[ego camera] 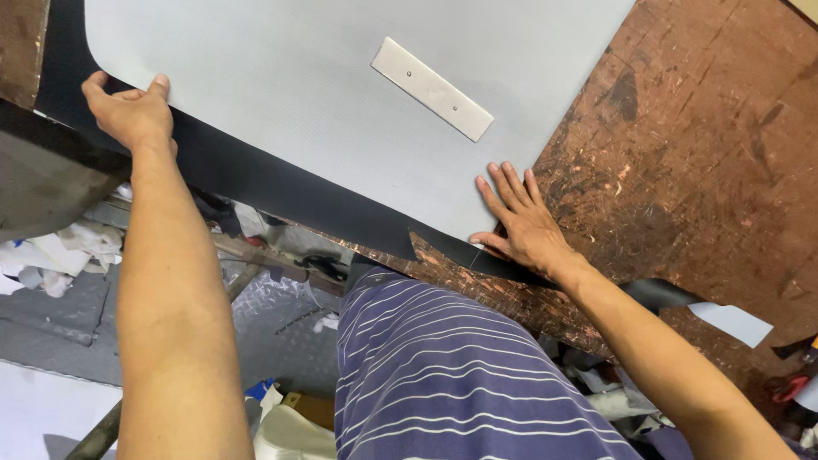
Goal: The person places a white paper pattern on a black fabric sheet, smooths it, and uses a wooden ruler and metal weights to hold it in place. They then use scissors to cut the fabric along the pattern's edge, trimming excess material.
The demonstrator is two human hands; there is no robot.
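A large pale grey template sheet [298, 94] lies on a black sheet of material [256, 175] spread over a scratched brown table [699, 162]. A small grey rectangular plate [432, 89] with two holes rests on the template. My left hand [132, 111] grips the near-left edge of the template and black sheet, thumb on top. My right hand [524, 226] presses flat with fingers spread on the template's near corner, where a thin blade-like tool seems to sit under the thumb; I cannot tell for sure.
My striped purple shirt [443, 366] fills the lower middle. Below the table edge lie white and grey scraps [60, 255] and metal floor plating [264, 307]. A pale offcut [731, 324] and red-handled tool [792, 385] lie at the right.
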